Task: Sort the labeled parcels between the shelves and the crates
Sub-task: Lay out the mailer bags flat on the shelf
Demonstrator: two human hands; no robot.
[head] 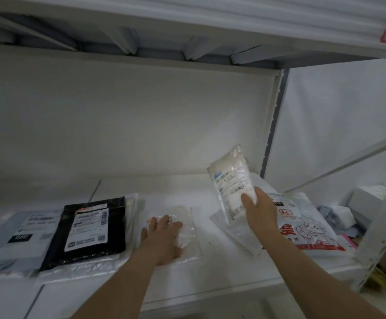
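- White shelf (210, 187) under an upper shelf board; several flat parcels lie along it.
- Far left: grey mailer (14, 238) with a white label; a black patch on it reads roughly "060", the rest too blurred to read.
- Beside it, overlapping its right edge: black mailer (88, 233), glossy, with a white shipping label carrying a barcode at top right and a QR code lower right; text unreadable. It sits on a clear plastic bag.
- Centre: clear flat bag (187, 236), thin and crinkled, lying on the shelf. Left hand (164, 240) rests on it, palm down, fingers spread, gripping nothing.
- Right hand (260, 212) is closed around the lower end of a white pouch (233, 180), held upright and tilted above the shelf; soft white filling in clear wrap, small blue mark and printed lines, illegible.
- Under and right of it: white printed bag (307, 229) with red characters and a cartoon figure giving a thumbs-up, flat on the shelf.
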